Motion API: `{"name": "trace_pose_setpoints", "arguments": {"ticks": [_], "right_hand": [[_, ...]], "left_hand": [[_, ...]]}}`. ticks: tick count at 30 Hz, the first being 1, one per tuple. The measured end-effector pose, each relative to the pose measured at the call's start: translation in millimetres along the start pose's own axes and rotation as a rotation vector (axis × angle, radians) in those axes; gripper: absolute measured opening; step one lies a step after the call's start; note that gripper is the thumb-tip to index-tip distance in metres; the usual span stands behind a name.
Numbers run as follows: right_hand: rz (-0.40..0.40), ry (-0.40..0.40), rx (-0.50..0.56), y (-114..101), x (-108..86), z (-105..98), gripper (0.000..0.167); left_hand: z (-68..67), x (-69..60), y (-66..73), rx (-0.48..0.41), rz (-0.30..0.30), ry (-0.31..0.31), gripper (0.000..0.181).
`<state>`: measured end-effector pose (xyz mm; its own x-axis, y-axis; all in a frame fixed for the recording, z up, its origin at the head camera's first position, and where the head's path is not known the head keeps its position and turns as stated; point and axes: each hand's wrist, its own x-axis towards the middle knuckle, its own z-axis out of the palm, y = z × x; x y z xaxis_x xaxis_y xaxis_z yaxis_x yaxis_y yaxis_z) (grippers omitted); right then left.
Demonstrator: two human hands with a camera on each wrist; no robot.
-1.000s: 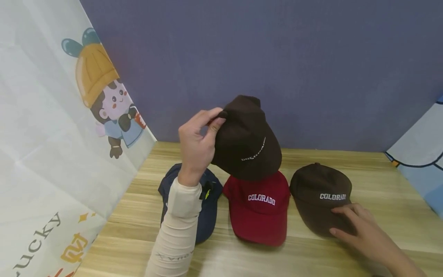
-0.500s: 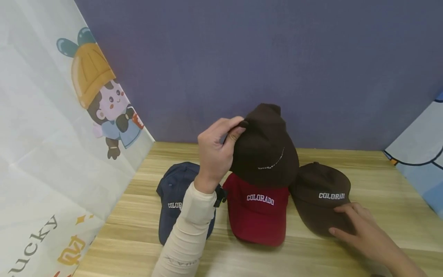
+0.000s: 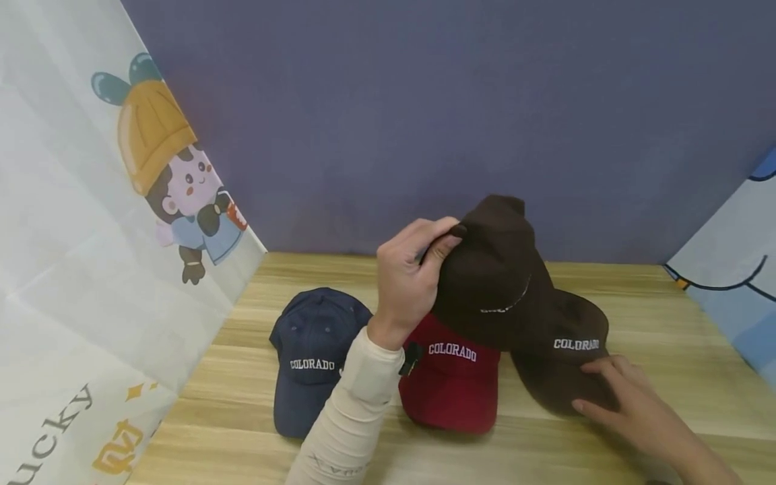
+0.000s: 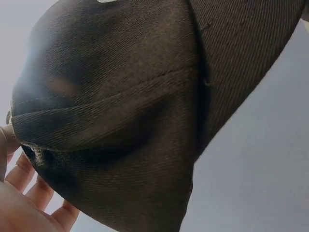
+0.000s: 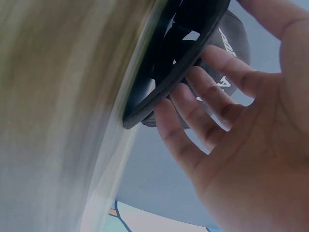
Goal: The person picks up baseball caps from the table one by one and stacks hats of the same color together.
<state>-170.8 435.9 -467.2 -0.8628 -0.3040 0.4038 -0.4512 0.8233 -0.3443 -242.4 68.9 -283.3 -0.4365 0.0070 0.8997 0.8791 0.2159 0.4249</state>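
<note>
My left hand [image 3: 409, 276] pinches a dark brown cap [image 3: 497, 283] near the top of its crown and holds it in the air, brim slanting down. Held this way, it overlaps part of the red cap [image 3: 451, 391] and of a second brown cap [image 3: 576, 323] on the table. The held cap [image 4: 120, 111] fills most of the left wrist view. My right hand [image 3: 636, 407] touches the brim of the second brown cap. In the right wrist view its fingers [image 5: 183, 123] lie nearly straight against the brim's edge [image 5: 159, 96].
A navy cap [image 3: 312, 337] lettered COLORADO lies to the left of the red cap on the wooden table [image 3: 224, 404]. A blue-grey panel [image 3: 424, 101] rises behind. White printed sheets [image 3: 60, 202] stand at the left and right sides.
My left hand has carried the held brown cap right and slightly down, from above the red cap toward the second brown cap. The navy cap is less covered. My right hand stays put.
</note>
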Motion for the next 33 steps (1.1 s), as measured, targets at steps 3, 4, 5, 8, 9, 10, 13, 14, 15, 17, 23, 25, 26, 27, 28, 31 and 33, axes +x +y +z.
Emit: {"name": "trace_pose_setpoints", "arguments": {"ticks": [3, 4, 5, 8, 9, 10, 13, 14, 15, 17, 23, 25, 26, 27, 28, 31, 33], "right_hand": [[0.008, -0.003, 0.0, -0.9, 0.1, -0.9, 0.057], [0.009, -0.003, 0.001, -1.4, 0.1, -1.0, 0.057], [0.009, -0.004, 0.001, -1.7, 0.1, -1.2, 0.057], [0.011, -0.004, 0.002, -2.3, 0.2, -1.4, 0.057], [0.01, -0.002, 0.003, -2.4, 0.1, -1.3, 0.057], [0.008, 0.001, 0.001, -2.4, 0.1, -1.2, 0.057], [0.001, 0.008, -0.003, -2.1, 0.1, -0.7, 0.058], [-0.002, 0.01, -0.005, -2.0, 0.1, -0.6, 0.058], [-0.004, 0.011, -0.007, -1.8, 0.1, -0.5, 0.058], [-0.006, 0.012, -0.01, -1.4, 0.1, -0.6, 0.058], [-0.028, 0.035, 0.001, -1.3, 1.9, -1.3, 0.052], [-0.039, 0.051, 0.009, -1.7, 3.1, -1.6, 0.047], [-0.042, 0.057, 0.011, -2.1, 3.6, -2.1, 0.045], [-0.044, 0.064, 0.019, -2.7, 4.3, -2.8, 0.044], [-0.044, 0.069, 0.032, -3.3, 4.8, -3.3, 0.042], [-0.024, 0.074, 0.071, -5.7, 6.1, -5.1, 0.039], [0.006, 0.074, 0.093, -7.8, 6.2, -6.7, 0.039]], "left_hand": [[4.6, -1.8, 2.1, -0.003, -0.002, -0.004, 0.016], [5.7, -2.9, 2.5, -0.003, -0.003, -0.006, 0.016], [6.8, -3.9, 2.9, -0.005, -0.004, -0.008, 0.016], [10.2, -6.7, 3.5, -0.01, -0.003, -0.016, 0.016], [11.3, -7.4, 3.5, -0.013, -0.001, -0.019, 0.016], [12.4, -8.0, 3.4, -0.014, 0.002, -0.021, 0.015], [14.8, -8.9, 3.5, -0.023, 0.012, -0.028, 0.015], [15.5, -9.0, 3.5, -0.026, 0.015, -0.03, 0.014], [16.2, -9.1, 3.5, -0.027, 0.018, -0.032, 0.014], [17.4, -9.3, 3.5, -0.026, 0.023, -0.032, 0.014], [23.2, -11.4, 3.2, -0.036, 0.028, -0.041, 0.013], [25.6, -12.6, 2.8, -0.046, 0.028, -0.051, 0.014], [26.7, -13.3, 2.6, -0.051, 0.028, -0.057, 0.014], [27.7, -14.1, 2.3, -0.058, 0.029, -0.063, 0.015], [28.8, -14.8, 2.1, -0.064, 0.03, -0.068, 0.015], [32.3, -16.0, 1.8, -0.071, 0.037, -0.08, 0.015], [34.9, -16.5, 2.1, -0.073, 0.042, -0.085, 0.015]]}}
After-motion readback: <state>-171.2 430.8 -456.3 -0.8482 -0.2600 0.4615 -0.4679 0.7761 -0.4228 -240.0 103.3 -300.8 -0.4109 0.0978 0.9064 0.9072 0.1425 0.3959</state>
